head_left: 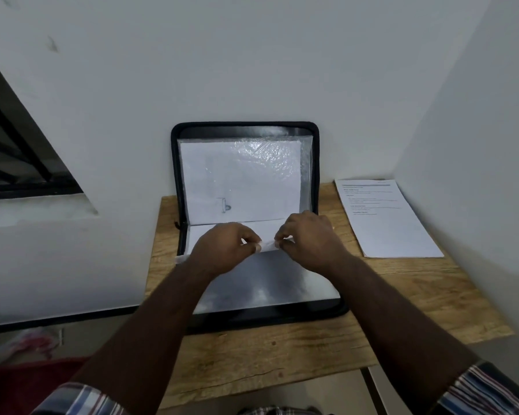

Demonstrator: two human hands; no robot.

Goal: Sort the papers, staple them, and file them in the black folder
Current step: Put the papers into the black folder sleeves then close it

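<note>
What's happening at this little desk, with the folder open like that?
A person is filing papers. The black folder lies open on the wooden table, its upper half leaning against the wall with a sheet already in a clear sleeve. The left hand and right hand both pinch the edge of a white sheet at the folder's lower half, apparently working it into a plastic pocket. A printed page waits on the table to the right.

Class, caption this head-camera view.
Both hands pinch a paper at the open black folder on a wooden table.
</note>
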